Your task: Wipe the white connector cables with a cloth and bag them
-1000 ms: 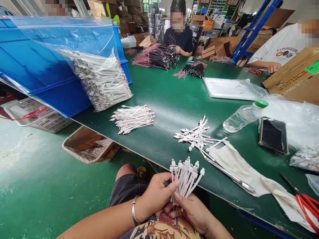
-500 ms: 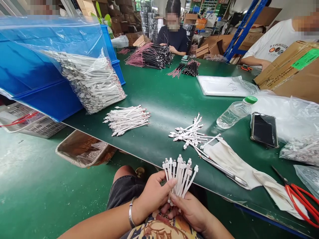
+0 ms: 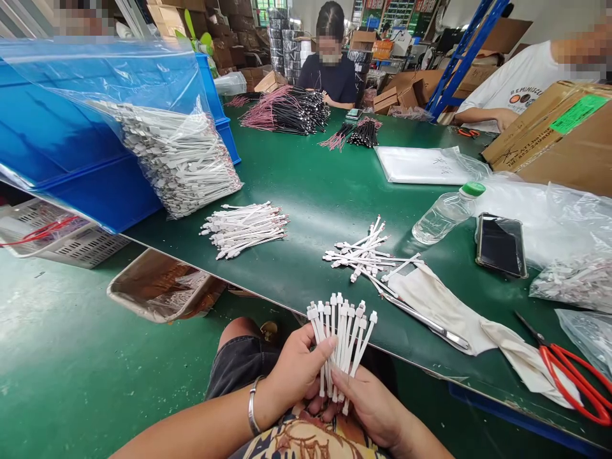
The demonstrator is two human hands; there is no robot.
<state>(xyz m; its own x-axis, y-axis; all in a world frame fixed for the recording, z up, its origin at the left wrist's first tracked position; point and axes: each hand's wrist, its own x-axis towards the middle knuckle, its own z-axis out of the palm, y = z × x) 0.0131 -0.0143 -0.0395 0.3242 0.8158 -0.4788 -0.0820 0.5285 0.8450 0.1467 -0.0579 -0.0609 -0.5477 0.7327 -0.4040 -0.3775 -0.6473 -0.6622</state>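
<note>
Both of my hands hold one upright bundle of short white cables over my lap, just below the table's near edge. My left hand wraps the bundle from the left with the thumb across it. From the lower right, my right hand grips the bundle's bottom ends. On the green table lie a loose scatter of white cables near me and a neater pile of white cables further left.
A clear bag of white cables leans on a blue crate. A water bottle, phone, white cloth, metal tweezers and red scissors lie at right. Two other people sit at the far side.
The bundle in my hands has shifted slightly left and up, and its connector ends are now more level. The camera has tilted a little.
</note>
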